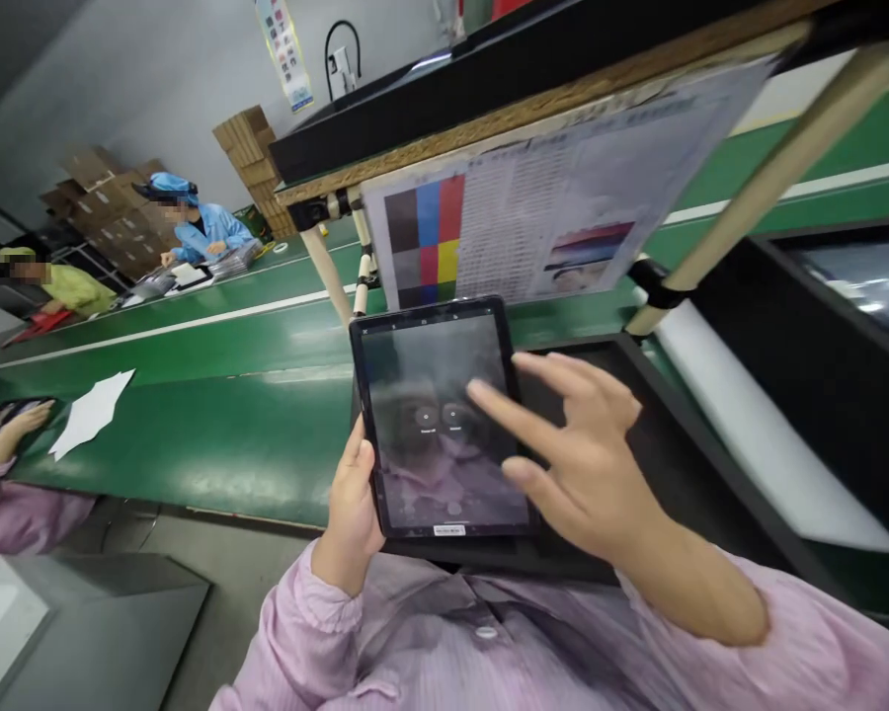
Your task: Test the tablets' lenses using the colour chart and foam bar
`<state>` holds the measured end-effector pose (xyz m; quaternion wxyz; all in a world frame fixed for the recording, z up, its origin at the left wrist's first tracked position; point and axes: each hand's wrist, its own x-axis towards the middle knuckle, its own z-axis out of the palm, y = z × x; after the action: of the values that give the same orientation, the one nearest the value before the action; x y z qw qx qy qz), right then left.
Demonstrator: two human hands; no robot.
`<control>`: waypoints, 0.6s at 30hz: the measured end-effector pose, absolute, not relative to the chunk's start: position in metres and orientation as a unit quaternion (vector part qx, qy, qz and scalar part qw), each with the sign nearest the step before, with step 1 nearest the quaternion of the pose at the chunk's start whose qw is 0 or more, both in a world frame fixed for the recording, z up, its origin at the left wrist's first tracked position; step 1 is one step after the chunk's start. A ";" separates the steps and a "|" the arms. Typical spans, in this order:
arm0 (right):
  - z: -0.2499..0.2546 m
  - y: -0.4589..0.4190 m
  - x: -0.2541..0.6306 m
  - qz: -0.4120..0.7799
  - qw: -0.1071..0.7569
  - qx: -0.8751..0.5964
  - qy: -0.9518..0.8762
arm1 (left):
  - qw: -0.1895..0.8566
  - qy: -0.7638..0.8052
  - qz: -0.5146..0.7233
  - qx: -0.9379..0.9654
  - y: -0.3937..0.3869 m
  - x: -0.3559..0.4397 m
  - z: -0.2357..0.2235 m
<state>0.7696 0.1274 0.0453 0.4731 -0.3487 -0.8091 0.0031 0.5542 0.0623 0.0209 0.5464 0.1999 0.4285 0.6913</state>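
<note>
A black-framed tablet [444, 355] is held tilted up in front of me, its dark screen showing two round icons side by side and a reflection of a pink garment. My left hand [352, 499] grips the tablet's lower left edge, thumb at the front; the fingers behind it are hidden. Over the right part of the screen hovers my right hand [585, 454], its fingers spread and the index finger pointing at the glass near the icons. Whether that fingertip touches the screen I cannot tell. A small white label [449, 530] sits on the tablet's bottom bezel.
Behind the tablet stands a shelf frame with a printed colour chart [426, 237]. A black tray [659, 444] lies under my right arm, with white foam [770, 434] beside it. White paper [91, 413] rests on the green bench [252, 434]. Co-workers [203, 227] sit at left.
</note>
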 end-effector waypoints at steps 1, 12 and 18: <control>0.046 0.123 0.764 -0.037 0.449 -0.337 -0.826 | 0.544 0.426 0.694 0.204 0.063 0.553 0.020; 0.031 0.117 0.755 -0.036 0.455 -0.336 -0.824 | 0.541 0.437 0.687 0.210 0.063 0.540 0.012; 0.021 0.109 0.761 -0.046 0.483 -0.367 -0.793 | 0.513 0.450 0.706 0.189 0.065 0.534 0.008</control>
<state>0.7605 0.1093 0.0214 0.4832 -0.3672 -0.7934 -0.0460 0.5336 0.0648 0.0085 0.5127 0.1891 0.4498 0.7064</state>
